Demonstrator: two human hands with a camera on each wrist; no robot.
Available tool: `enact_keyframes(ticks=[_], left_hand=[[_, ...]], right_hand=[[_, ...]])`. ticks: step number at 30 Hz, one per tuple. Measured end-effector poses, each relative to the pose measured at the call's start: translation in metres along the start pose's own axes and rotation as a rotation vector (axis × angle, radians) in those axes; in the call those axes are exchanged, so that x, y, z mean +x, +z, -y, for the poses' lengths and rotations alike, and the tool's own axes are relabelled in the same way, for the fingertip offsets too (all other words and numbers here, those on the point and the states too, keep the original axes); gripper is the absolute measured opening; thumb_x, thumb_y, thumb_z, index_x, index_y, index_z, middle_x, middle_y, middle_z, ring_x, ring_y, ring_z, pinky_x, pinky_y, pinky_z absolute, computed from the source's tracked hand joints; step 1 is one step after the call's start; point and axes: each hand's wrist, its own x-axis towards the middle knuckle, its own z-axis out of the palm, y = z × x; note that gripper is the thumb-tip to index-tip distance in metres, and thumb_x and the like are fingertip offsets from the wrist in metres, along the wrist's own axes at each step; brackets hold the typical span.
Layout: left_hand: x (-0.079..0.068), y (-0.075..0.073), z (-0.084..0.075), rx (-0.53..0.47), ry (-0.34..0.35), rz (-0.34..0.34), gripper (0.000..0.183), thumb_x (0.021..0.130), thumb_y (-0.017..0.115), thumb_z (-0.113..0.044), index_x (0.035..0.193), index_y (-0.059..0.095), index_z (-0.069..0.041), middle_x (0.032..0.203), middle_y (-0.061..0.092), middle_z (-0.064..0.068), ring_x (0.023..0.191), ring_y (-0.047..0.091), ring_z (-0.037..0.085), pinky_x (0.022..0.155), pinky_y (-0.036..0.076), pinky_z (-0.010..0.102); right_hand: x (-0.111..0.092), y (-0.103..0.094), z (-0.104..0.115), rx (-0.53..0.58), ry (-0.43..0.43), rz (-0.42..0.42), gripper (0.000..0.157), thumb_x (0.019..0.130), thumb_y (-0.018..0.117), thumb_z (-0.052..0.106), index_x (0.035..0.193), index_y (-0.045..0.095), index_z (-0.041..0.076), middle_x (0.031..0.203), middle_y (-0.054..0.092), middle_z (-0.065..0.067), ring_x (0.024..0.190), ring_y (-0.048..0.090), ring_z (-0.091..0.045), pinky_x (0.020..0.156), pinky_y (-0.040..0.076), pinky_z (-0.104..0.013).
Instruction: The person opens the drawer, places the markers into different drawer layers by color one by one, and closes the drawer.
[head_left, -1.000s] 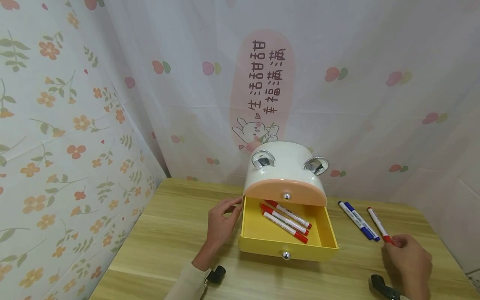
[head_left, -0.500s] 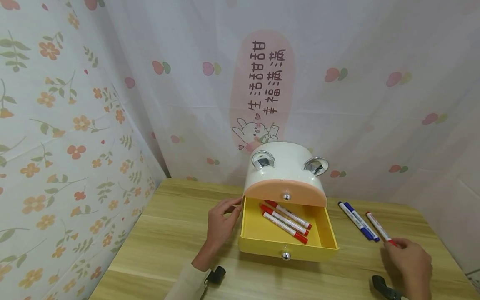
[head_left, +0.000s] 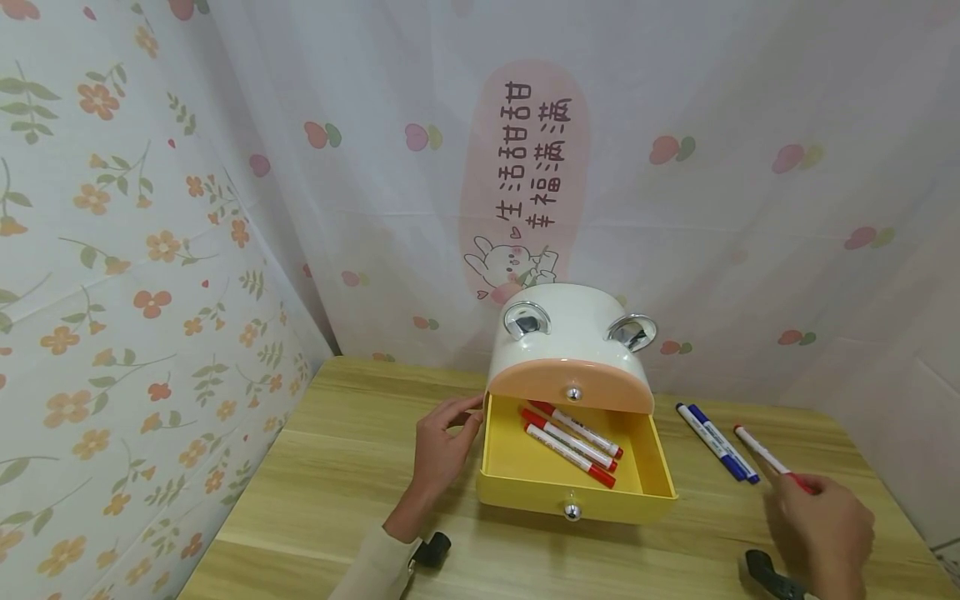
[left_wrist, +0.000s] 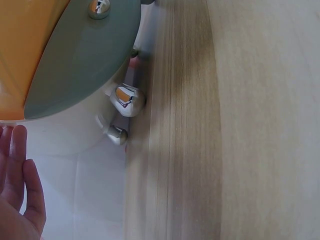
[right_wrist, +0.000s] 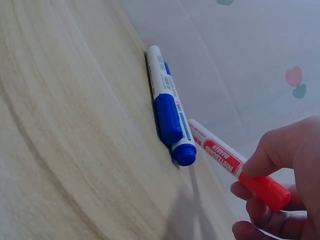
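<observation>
Wooden table (head_left: 337, 450), patterned curtain (head_left: 375, 183) behind.
Right hand (head_left: 831, 523) pinches a red-capped marker (head_left: 765, 455); left hand (head_left: 441, 446), fingers extended, touches white box (head_left: 573, 333) beside its yellow drawer (head_left: 525, 494).

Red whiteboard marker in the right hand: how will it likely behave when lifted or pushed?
The red whiteboard marker is probably stiff: it looks straight though the right hand grips only one end. Being slim, it seems light. Its round shape would likely let it roll across the table.
</observation>
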Motion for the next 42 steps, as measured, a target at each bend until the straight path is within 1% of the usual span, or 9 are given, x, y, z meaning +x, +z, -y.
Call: enact_keyframes(ticks=[8,13,17,20,26,28,32,38,42], left_hand=[[0.0,0.0,0.0,-0.001,0.004,-0.003,0.024,0.094,0.069,-0.018,0.117,0.073,-0.021,0.103,0.07,-0.006,0.083,0.07,0.019,0.072,0.058,0.039],[0.0,0.0,0.001,-0.006,0.001,-0.005,0.023,0.094,0.069,-0.02,0.116,0.074,-0.02,0.104,0.07,-0.005,0.083,0.07,0.019,0.072,0.058,0.037],[0.0,0.001,0.001,-0.006,0.02,-0.017,0.023,0.093,0.07,-0.018,0.115,0.074,-0.02,0.103,0.071,-0.005,0.081,0.07,0.021,0.07,0.058,0.034],[-0.001,0.001,0.001,-0.006,0.028,-0.021,0.023,0.093,0.07,-0.017,0.115,0.074,-0.021,0.103,0.071,-0.005,0.081,0.07,0.022,0.07,0.058,0.035],[0.0,0.001,-0.001,-0.001,0.011,-0.012,0.024,0.093,0.069,-0.018,0.117,0.074,-0.02,0.104,0.07,-0.006,0.084,0.07,0.016,0.071,0.058,0.038],[0.0,0.0,-0.001,0.004,0.008,-0.01,0.024,0.093,0.069,-0.018,0.116,0.074,-0.02,0.104,0.07,-0.007,0.083,0.07,0.014,0.071,0.058,0.038],[0.001,0.0,-0.001,0.01,0.005,-0.01,0.023,0.093,0.07,-0.019,0.116,0.074,-0.021,0.103,0.071,-0.008,0.082,0.07,0.012,0.071,0.058,0.04],[0.0,0.001,0.0,0.016,-0.005,-0.013,0.023,0.093,0.07,-0.021,0.115,0.074,-0.021,0.102,0.071,-0.008,0.081,0.07,0.012,0.073,0.058,0.036],[0.0,0.001,0.0,0.014,-0.011,-0.013,0.023,0.093,0.07,-0.021,0.115,0.074,-0.021,0.103,0.071,-0.008,0.081,0.07,0.013,0.073,0.058,0.037]], right_hand=[[0.0,-0.007,0.005,-0.018,-0.002,-0.03,0.058,0.093,0.052,0.042,0.123,0.059,-0.007,0.113,0.06,-0.032,0.098,0.051,-0.046,0.066,0.037,-0.046],[-0.001,-0.012,0.008,-0.012,-0.018,-0.073,0.057,0.092,0.053,0.04,0.123,0.06,-0.007,0.116,0.059,-0.033,0.099,0.051,-0.047,0.065,0.037,-0.046],[-0.006,-0.017,0.014,-0.008,-0.04,-0.119,0.054,0.091,0.054,0.038,0.121,0.062,-0.006,0.113,0.061,-0.032,0.097,0.052,-0.048,0.062,0.037,-0.046],[-0.01,-0.022,0.02,0.004,-0.073,-0.171,0.05,0.089,0.055,0.035,0.117,0.065,-0.006,0.108,0.063,-0.031,0.095,0.054,-0.05,0.061,0.038,-0.049],[-0.02,-0.034,0.04,0.024,-0.119,-0.245,0.048,0.089,0.055,0.034,0.111,0.068,-0.007,0.102,0.065,-0.03,0.091,0.056,-0.048,0.06,0.038,-0.047],[-0.023,-0.038,0.047,0.019,-0.114,-0.235,0.049,0.09,0.053,0.035,0.112,0.067,-0.007,0.103,0.065,-0.029,0.09,0.056,-0.046,0.061,0.036,-0.044],[-0.03,-0.045,0.06,0.04,-0.116,-0.243,0.048,0.091,0.053,0.034,0.111,0.068,-0.007,0.102,0.066,-0.028,0.09,0.055,-0.043,0.065,0.035,-0.043],[-0.044,-0.057,0.078,0.048,-0.14,-0.253,0.046,0.091,0.054,0.032,0.11,0.068,-0.007,0.105,0.064,-0.028,0.093,0.054,-0.041,0.069,0.035,-0.044],[-0.054,-0.065,0.09,0.037,-0.141,-0.242,0.045,0.092,0.053,0.032,0.112,0.067,-0.006,0.109,0.063,-0.028,0.097,0.053,-0.041,0.071,0.034,-0.045]])
